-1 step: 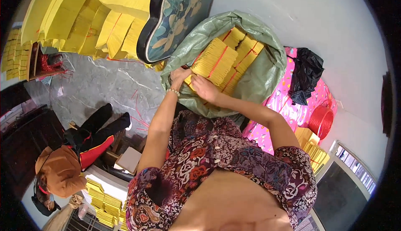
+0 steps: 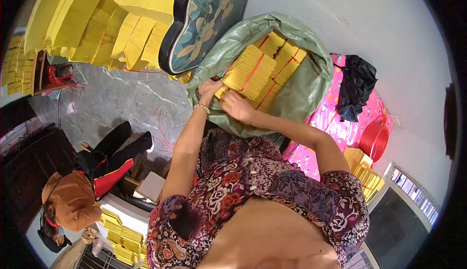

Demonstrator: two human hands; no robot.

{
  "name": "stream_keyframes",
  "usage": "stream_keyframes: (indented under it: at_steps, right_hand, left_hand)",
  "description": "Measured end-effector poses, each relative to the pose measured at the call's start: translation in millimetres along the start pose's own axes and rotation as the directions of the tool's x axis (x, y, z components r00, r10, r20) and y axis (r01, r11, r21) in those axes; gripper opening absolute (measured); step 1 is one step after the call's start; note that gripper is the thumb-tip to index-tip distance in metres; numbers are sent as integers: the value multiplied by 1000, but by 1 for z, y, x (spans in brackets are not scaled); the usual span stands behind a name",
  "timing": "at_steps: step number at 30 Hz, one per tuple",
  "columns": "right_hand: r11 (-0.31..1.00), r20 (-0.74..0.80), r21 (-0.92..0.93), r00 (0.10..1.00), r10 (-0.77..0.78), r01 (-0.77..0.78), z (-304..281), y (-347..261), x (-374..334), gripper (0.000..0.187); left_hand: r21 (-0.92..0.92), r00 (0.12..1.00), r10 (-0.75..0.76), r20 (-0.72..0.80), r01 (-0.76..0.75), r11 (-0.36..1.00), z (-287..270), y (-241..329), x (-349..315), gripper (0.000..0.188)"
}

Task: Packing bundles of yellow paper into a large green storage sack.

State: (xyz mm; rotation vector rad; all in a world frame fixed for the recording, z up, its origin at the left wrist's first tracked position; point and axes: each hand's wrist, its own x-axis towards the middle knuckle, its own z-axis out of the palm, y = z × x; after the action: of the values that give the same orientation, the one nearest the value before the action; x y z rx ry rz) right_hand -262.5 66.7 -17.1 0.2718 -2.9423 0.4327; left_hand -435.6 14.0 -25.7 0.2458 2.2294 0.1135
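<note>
A green woven sack [image 2: 311, 101] stands wide open in front of me, with several yellow paper bundles [image 2: 289, 61] tied with red string packed inside. The topmost paper bundle [image 2: 250, 72] lies tilted at the sack's left side. My left hand [image 2: 209, 88], a bead bracelet on its wrist, is closed at that bundle's left corner; its fingertips are partly hidden down in the sack. Against the same bundle's near edge rests my right hand [image 2: 237, 107], fingers stretched out and slightly bent, the palm holding nothing.
A dark-edged floral-patterned panel [image 2: 209, 23] leans beside the sack, before tall yellow paper stacks [image 2: 82, 21]. To the right are a pink patterned covering [image 2: 311, 150], a black plastic bag [image 2: 357, 86] and a red string coil [image 2: 374, 141]. Another person [image 2: 73, 198] is at the lower left.
My right hand has shifted slightly toward me and to the left along the bundle's near edge. The left hand and the bundle look almost unmoved.
</note>
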Motion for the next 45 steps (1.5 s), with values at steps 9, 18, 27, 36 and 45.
stream_keyframes:
  at_steps: [9, 18, 27, 36, 45]
  right_hand:
    - [797, -526, 122, 642, 558, -592, -114, 61, 18, 47]
    - [637, -255, 319, 584, 771, -702, -67, 95, 13, 46]
    - [584, -266, 350, 520, 812, -732, -68, 83, 1, 45]
    - [586, -240, 434, 539, 808, -685, -80, 84, 11, 45]
    - [548, -116, 458, 565, 817, -699, -68, 87, 18, 47]
  left_hand:
    - [21, 999, -30, 22, 30, 999, 8, -9, 11, 95]
    - [50, 987, 120, 111, -126, 991, 16, -14, 53, 90]
    - [-555, 964, 128, 233, 24, 831, -9, 14, 25, 35]
    - [-900, 742, 572, 350, 98, 424, 2, 64, 54, 64]
    - [-775, 775, 399, 491, 179, 606, -3, 72, 63, 76]
